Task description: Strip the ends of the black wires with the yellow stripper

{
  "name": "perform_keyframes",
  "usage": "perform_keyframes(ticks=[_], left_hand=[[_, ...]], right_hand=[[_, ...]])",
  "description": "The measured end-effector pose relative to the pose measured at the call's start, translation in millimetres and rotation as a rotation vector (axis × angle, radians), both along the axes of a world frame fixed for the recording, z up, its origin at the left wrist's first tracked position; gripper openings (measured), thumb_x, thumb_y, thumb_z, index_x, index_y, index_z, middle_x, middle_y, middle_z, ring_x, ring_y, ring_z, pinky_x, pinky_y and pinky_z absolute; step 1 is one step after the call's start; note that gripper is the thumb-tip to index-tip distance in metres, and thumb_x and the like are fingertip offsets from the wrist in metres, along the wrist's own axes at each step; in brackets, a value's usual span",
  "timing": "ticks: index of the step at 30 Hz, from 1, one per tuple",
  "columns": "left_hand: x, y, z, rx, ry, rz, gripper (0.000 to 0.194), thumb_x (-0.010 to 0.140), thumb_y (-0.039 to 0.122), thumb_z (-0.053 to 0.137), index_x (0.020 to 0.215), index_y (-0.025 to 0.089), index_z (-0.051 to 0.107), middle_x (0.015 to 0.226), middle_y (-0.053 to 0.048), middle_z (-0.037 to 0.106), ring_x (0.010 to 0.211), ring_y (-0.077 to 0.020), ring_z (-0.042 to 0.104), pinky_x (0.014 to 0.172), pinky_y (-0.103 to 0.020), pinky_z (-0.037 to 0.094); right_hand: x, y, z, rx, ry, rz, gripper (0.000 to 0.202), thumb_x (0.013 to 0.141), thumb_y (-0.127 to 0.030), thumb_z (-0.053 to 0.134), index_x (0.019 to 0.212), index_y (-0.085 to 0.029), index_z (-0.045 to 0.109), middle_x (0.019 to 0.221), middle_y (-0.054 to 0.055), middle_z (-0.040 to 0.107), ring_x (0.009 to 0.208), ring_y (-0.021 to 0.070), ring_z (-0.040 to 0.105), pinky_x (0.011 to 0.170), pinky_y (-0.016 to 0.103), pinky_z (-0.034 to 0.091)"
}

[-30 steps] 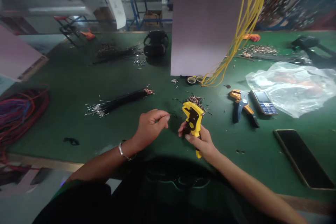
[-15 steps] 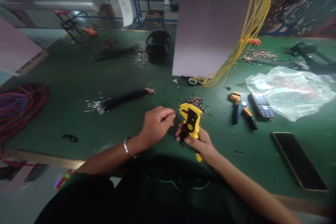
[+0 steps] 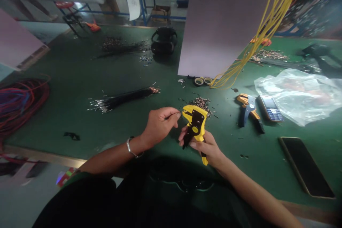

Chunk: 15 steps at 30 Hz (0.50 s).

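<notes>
My right hand (image 3: 211,149) is wrapped round the handles of a yellow and black wire stripper (image 3: 197,123), its jaws facing left. Thumb and forefinger of my left hand (image 3: 161,124) are pinched together at the mouth of those jaws. A thin dark wire (image 3: 181,112) shows faintly between the fingertips and the jaws; most of it is hidden. Just behind the stripper lies a heap of short wire offcuts (image 3: 200,102). To the left rests a bundle of black wires (image 3: 125,99), with pale tips at one end and copper-coloured tips at the other.
At the right lie an orange and dark blue wire stripper (image 3: 249,110), a keypad phone (image 3: 271,108), a smartphone (image 3: 307,167) and a clear plastic bag (image 3: 301,92). Yellow wires (image 3: 264,35) hang down beside tape rolls (image 3: 203,81). Coiled red and blue wires (image 3: 24,107) sit far left.
The view has shifted slightly, so the bench items appear a little to the right. Both hands stay almost in place, the left fingertips still close to the stripper's jaws.
</notes>
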<state>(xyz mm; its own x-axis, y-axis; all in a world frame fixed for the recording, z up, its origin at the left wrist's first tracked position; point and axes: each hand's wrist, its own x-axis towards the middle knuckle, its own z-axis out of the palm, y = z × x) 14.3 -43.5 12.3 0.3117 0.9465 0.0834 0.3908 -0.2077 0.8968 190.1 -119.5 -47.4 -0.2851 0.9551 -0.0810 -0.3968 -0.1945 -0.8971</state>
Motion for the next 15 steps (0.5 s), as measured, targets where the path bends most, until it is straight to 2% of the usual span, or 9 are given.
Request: perform_keyframes(ticks=[3, 7, 15], left_hand=[[0, 4, -2.3, -0.163, -0.09, -0.017, 0.015, 0.082, 0.026, 0.062, 0.074, 0.018, 0.072, 0.054, 0.003, 0.064, 0.049, -0.0082, 0.049, 0.053, -0.023, 0.038], [0, 10, -2.2, -0.365, -0.276, -0.049, 0.011, 0.077, 0.025, 0.066, 0.072, 0.017, 0.072, 0.048, 0.002, 0.062, 0.049, -0.0092, 0.053, 0.059, -0.025, 0.042], [-1, 16, 0.3, -0.521, -0.383, -0.116, 0.009, 0.073, 0.024, 0.068, 0.07, 0.017, 0.071, 0.046, 0.001, 0.061, 0.047, -0.0097, 0.053, 0.056, -0.026, 0.044]], right_hand=[[3, 0, -2.3, 0.007, 0.018, 0.043, 0.039, 0.076, -0.03, 0.072, 0.11, -0.016, 0.061, 0.096, 0.01, 0.068, 0.081, 0.0225, 0.064, 0.078, 0.041, 0.051], [6, 1, -4.7, 0.014, 0.083, 0.086, 0.041, 0.074, -0.028, 0.072, 0.111, -0.014, 0.061, 0.094, 0.01, 0.069, 0.079, 0.0228, 0.064, 0.076, 0.042, 0.051], [8, 2, 7.2, -0.096, 0.235, 0.113, 0.039, 0.067, -0.025, 0.071, 0.103, -0.012, 0.065, 0.083, 0.009, 0.07, 0.07, 0.0227, 0.064, 0.07, 0.041, 0.051]])
